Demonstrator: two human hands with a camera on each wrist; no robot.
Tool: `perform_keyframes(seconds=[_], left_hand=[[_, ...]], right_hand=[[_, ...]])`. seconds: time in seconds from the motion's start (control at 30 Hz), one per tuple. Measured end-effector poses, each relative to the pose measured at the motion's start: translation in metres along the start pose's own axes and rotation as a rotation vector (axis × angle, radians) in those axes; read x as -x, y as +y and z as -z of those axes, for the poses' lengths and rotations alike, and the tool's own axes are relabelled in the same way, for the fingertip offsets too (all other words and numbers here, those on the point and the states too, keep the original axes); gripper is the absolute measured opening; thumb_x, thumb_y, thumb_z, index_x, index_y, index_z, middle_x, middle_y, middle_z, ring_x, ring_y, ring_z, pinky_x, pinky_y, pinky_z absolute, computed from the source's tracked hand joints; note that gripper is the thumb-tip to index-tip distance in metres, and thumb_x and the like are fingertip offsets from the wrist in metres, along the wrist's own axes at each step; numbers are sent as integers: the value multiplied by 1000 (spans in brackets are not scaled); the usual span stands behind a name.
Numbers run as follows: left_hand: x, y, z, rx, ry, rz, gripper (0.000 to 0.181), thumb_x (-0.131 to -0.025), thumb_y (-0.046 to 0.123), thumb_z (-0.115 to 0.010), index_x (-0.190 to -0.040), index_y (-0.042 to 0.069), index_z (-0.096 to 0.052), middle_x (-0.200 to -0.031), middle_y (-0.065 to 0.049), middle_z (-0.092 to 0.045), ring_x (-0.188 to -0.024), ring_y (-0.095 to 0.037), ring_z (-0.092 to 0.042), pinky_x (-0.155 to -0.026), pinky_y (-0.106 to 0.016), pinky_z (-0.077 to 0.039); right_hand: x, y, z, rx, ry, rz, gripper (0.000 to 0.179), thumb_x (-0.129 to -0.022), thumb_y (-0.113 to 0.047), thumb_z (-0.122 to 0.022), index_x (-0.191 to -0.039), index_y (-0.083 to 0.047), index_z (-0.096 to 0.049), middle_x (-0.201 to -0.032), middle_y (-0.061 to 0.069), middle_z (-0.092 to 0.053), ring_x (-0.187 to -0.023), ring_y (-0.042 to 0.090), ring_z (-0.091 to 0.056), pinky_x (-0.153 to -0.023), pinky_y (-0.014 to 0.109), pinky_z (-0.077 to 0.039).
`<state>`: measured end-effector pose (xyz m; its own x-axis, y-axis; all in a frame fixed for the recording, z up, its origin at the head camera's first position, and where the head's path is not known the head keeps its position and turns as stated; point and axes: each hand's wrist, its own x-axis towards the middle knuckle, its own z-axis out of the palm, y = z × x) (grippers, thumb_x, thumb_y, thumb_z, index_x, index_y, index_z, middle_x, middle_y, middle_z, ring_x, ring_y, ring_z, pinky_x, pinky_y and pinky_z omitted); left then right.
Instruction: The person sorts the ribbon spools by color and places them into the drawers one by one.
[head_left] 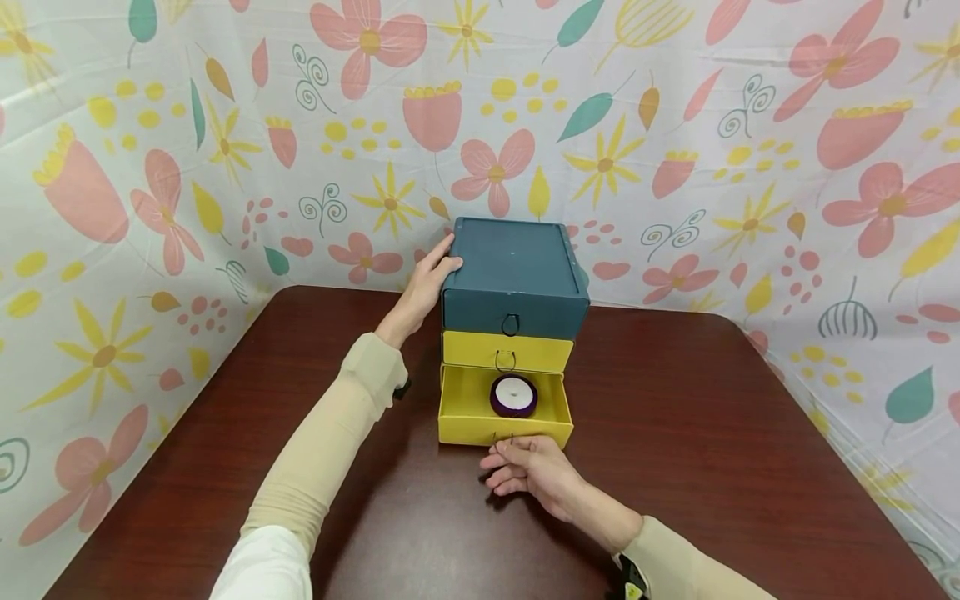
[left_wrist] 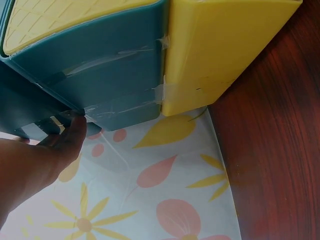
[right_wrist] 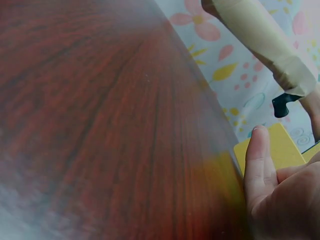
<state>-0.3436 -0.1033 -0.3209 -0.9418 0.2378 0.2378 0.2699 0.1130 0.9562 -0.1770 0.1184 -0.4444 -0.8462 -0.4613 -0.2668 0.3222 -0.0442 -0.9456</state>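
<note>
A stacked drawer box with a dark teal top stands on the table. Its bottom yellow drawer is pulled out, and inside lies a roll of dark purple ribbon with a white centre. My left hand rests along the box's upper left edge; from the left wrist, the same hand shows against the teal side. At the bottom drawer's front, my right hand has thumb and finger at the thin loop pull, which it partly hides. One finger extends beside the yellow drawer front in the right wrist view.
Above the pulled-out drawer, another yellow drawer and a teal drawer are closed, each with a dark loop. Clear tape crosses the box's side. A flower-printed curtain stands behind the dark wooden table.
</note>
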Motion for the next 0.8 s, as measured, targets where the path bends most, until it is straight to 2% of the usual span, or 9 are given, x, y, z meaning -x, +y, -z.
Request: perform_keyframes(seconds=[0.8], left_hand=[[-2, -1, 0, -15, 4, 0, 63, -100, 39, -44, -156, 28, -19, -163, 5, -13, -152, -18, -11, -121, -46, -18]], right_hand=[[-24, -8, 4, -11, 36, -1, 38, -101, -12, -47, -124, 18, -45, -93, 6, -75, -69, 10, -69, -68, 25, -58]])
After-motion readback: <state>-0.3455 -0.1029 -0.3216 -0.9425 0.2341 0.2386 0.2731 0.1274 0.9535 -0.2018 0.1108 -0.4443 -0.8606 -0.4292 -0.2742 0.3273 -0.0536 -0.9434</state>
